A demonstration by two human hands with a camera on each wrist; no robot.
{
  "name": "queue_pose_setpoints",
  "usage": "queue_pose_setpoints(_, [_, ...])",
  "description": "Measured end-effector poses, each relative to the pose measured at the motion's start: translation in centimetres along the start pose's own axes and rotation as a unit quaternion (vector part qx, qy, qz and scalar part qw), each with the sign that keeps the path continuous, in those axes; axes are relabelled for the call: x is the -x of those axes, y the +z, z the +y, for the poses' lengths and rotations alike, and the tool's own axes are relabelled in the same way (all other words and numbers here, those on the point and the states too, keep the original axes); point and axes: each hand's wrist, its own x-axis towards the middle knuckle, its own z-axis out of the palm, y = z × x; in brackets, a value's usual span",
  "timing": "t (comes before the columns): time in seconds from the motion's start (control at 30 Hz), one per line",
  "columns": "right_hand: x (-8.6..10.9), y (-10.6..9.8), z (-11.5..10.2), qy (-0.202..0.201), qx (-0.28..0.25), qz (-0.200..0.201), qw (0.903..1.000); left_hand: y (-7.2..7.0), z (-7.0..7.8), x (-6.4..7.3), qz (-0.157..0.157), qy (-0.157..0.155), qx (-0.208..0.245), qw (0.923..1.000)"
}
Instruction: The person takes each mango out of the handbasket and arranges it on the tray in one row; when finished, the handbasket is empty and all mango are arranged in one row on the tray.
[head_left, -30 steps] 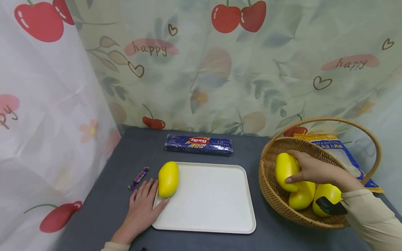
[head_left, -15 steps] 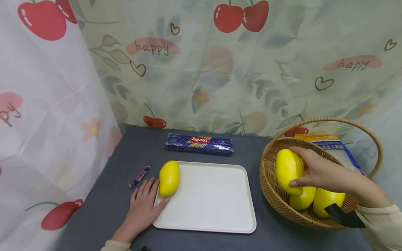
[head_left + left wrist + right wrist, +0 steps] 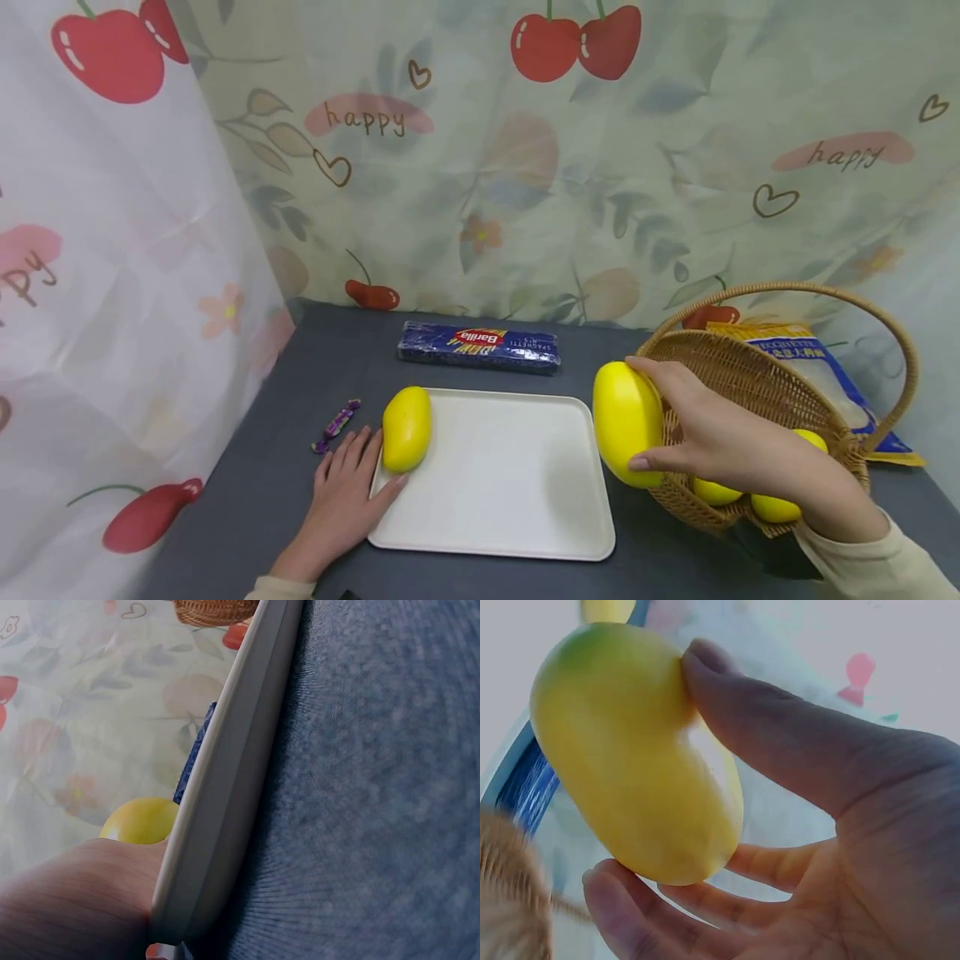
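Mango (image 3: 628, 423), yellow and glossy, hangs in the right hand (image 3: 708, 429) between a white tray (image 3: 502, 475) and a wicker basket (image 3: 738, 367); thumb and fingers clasp opposite sides. It looks firm, smooth and perhaps slippery, so the thumb in its shallow dip and fingers opposite seem a sound hold; its weight cannot be told. The left hand (image 3: 347, 496), fingers extended, rests at the tray's left edge beside a second mango (image 3: 407, 429).

soft, even light over the white tray (image 3: 495, 467)
faint shadow towards the tray's right edge; left wrist view dim, bench (image 3: 382, 787) beside the tray grainy; basket (image 3: 510, 889) blurred in the pale right wrist view.
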Motion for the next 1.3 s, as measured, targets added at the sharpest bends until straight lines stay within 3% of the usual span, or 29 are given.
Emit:
queue_pose_setpoints(0.23, [-3.1, 3.0, -2.2, -0.034, -0.023, -0.006, 0.9992, -0.1, -0.1, 0.2, 0.002, 0.004, 0.002, 1.0])
queue_pose_setpoints(0.47, [-7.1, 7.8, -2.6, -0.002, -0.107, -0.041, 0.9934, 0.0, -0.2, 0.0, 0.001, 0.004, -0.003, 1.0])
queue_pose_setpoints(0.77, [-11.7, 13.5, -2.0, 0.026, -0.161, -0.033, 0.9861, 0.5, -0.4, -0.1, 0.004, 0.0, -0.01, 0.9999])
queue_pose_setpoints(1.0, [-13.4, 15.7, -2.1, 0.035, -0.214, -0.058, 0.9745, 0.1, 0.0, 0.1, 0.001, -0.001, -0.014, 0.9999])
queue_pose_setpoints(1.3, [-14.1, 16.5, -2.2, 0.028, -0.193, -0.063, 0.9788, -0.2, -0.1, 0.0, 0.0, -0.004, -0.011, 0.9999])
